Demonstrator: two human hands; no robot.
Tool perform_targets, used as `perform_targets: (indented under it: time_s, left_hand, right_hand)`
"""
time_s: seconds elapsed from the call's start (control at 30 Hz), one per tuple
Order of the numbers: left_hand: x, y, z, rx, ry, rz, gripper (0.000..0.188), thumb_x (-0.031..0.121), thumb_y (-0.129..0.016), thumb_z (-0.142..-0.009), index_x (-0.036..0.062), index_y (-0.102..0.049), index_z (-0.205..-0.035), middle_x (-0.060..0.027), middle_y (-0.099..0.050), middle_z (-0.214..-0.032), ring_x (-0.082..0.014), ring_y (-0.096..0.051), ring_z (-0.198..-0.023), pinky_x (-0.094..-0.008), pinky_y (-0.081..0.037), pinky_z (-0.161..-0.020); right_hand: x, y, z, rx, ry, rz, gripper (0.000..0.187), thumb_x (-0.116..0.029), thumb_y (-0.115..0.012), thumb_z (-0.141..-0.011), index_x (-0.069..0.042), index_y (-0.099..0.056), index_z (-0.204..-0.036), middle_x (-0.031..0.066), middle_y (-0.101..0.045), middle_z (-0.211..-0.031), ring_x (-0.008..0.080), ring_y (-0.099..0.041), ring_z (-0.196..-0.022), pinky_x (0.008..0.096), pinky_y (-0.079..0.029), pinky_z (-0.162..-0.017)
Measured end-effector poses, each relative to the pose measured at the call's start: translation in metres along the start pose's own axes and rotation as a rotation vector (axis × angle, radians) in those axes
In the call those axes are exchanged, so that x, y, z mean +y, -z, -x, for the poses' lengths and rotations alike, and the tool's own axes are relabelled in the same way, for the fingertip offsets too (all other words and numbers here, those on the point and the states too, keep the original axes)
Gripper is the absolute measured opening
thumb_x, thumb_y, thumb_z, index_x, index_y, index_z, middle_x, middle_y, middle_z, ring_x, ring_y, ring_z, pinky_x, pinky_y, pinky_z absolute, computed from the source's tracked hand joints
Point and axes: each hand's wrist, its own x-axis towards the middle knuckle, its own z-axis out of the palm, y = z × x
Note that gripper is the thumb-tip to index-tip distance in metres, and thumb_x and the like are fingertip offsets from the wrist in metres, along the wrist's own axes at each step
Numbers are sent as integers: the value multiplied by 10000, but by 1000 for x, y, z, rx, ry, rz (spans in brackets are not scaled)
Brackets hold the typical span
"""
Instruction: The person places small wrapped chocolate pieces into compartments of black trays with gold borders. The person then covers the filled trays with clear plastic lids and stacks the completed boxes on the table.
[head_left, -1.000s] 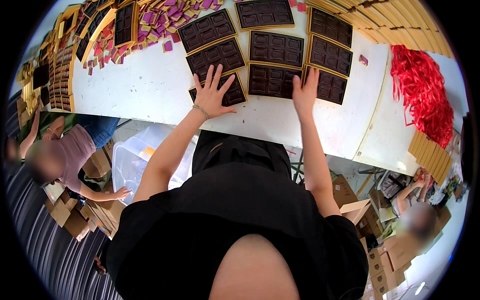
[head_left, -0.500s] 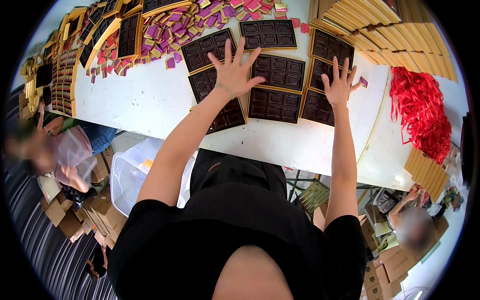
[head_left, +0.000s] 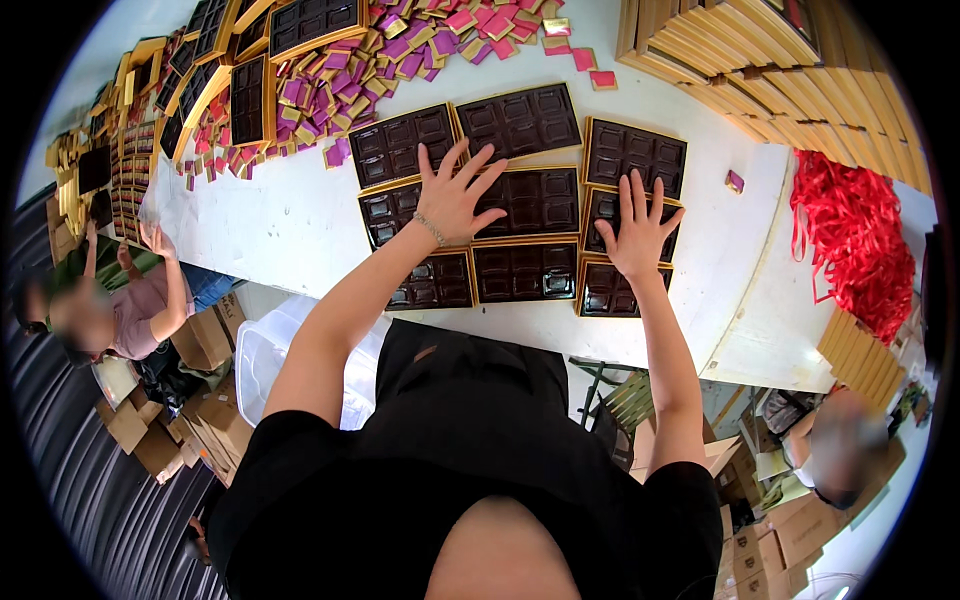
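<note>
Shallow gold boxes with dark brown compartment trays lie flat in three rows of three on the white table (head_left: pixel 270 225). My left hand (head_left: pixel 450 203) is spread, palm down, over the left and middle boxes, its fingertips touching the far-left box (head_left: pixel 400 145) and the middle box (head_left: pixel 540 200). Spread too, my right hand (head_left: pixel 638 238) rests on the middle box of the right column, near the far-right box (head_left: pixel 635 155). Neither hand grips anything. Part of the near-left box (head_left: pixel 440 280) shows below my left wrist. The tray compartments look unfilled.
Beyond the boxes lies a heap of small purple, pink and gold wrapped pieces (head_left: pixel 345 95). More tray boxes (head_left: pixel 250 100) stand far left; stacked gold boxes (head_left: pixel 760 70) far right. Red ribbon (head_left: pixel 850 240) hangs at right. A clear plastic tub (head_left: pixel 265 365) stands below. Co-workers sit either side.
Both hands and the boxes under them have shifted nearer to me. The boxes, slanted before, now lie straighter and closer together. The co-worker at the left has raised an arm to the table.
</note>
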Motion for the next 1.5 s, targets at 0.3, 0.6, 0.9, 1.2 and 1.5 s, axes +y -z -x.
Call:
perform_targets:
  time_s: [0.3,0.6,0.9,1.2,1.5]
  left_hand:
    - [-14,18,-6,-219,-30,8,898,694,-642,-745,225,-422,-1479,-19,-287,-1590,-426,-174,-1462,-832,-64,-983]
    - [-45,25,-100,67,-45,195,333,234,-678,-869,118,-643,-1179,-59,-682,-1095,-260,-627,-1053,-518,-400,-982]
    - [-49,-41,-250,24,-73,172,315,193,-747,-784,64,-659,-1057,-115,-647,-1058,-309,-623,-988,-413,-519,-830]
    - [-24,5,-159,109,-73,412,308,154,-771,-754,73,-683,-1037,-69,-704,-989,-290,-641,-905,-372,-523,-795]
    - [-46,27,-65,87,-5,156,375,98,-760,-757,81,-680,-1123,-58,-681,-1149,-267,-618,-1010,-386,-483,-880]
  right_hand:
    - [-5,7,-13,16,23,-79,796,-647,-455,-905,-134,-358,-1506,39,-311,-1576,415,-216,-1448,748,-21,-1062]
    - [6,27,-120,307,-153,-509,326,-134,-697,-842,-29,-640,-1145,139,-599,-1223,345,-557,-1116,428,-463,-942]
    - [-18,-14,-206,452,-98,-280,215,-98,-701,-780,7,-662,-963,161,-665,-936,369,-612,-839,439,-517,-791]
    - [-16,23,-172,88,-429,-1745,286,-16,-596,-936,72,-617,-1207,112,-694,-978,160,-679,-875,285,-580,-794]
    - [-64,37,-156,78,310,-621,380,117,-629,-686,-94,-738,-983,21,-663,-1090,231,-604,-1031,336,-511,-835]
